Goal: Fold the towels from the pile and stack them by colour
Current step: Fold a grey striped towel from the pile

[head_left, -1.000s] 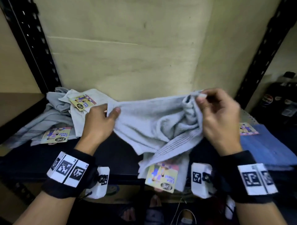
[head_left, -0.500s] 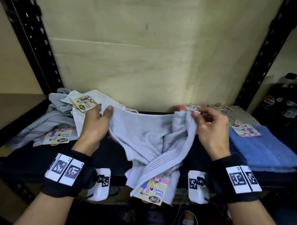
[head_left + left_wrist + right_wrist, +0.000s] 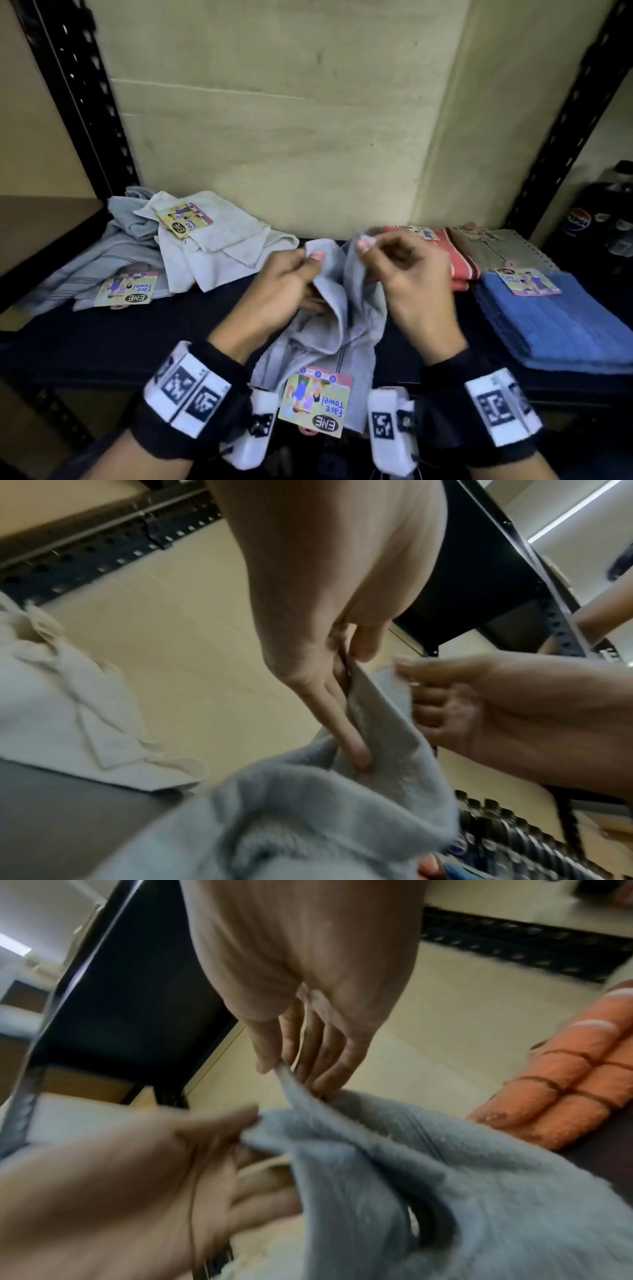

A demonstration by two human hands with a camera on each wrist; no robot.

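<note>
**Both hands on the grey towel's top edge**

My left hand (image 3: pixel 286 291) pinched the grey towel (image 3: pixel 337 329) between thumb and fingers, and my right hand (image 3: pixel 409 277) pinched the same edge just beside it, thumb against fingertips. The towel hung bunched between them over the near edge of the shelf (image 3: pixel 137 335). The unfolded pile (image 3: pixel 191 250) lay far left; the folded blue stack (image 3: pixel 555 325) sat right.

We face a pale yellowish wall (image 3: pixel 274 120); black perforated uprights (image 3: pixel 78 102) frame a dark shelf (image 3: pixel 137 335); dark bottles (image 3: pixel 596 226) stand at far right.
</note>
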